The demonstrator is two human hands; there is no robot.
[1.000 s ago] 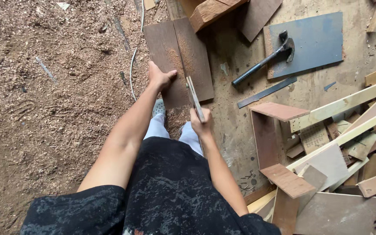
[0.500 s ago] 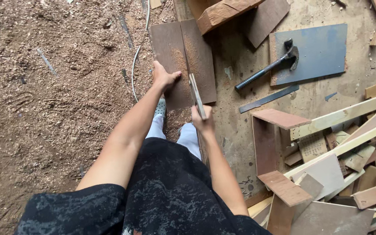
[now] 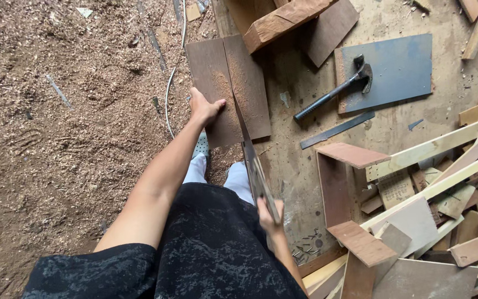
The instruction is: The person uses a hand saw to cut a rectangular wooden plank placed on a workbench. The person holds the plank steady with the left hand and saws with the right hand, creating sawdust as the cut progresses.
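Left hand (image 3: 204, 108) presses flat and open on the thin, stiff brown board (image 3: 222, 88); right hand (image 3: 269, 213) grips the handsaw (image 3: 253, 160) handle, closed tight.

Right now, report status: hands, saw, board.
Left hand flat on brown board, pinning it. Right hand gripping handsaw, blade in the cut. Hammer and scrap wood lie to the right, apart from the saw.

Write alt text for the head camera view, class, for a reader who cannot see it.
Seen from above, a person's right hand draws a handsaw through a brown board on the floor, while the left hand presses the board flat. Sawdust lies to the left; a hammer and wood offcuts lie to the right.
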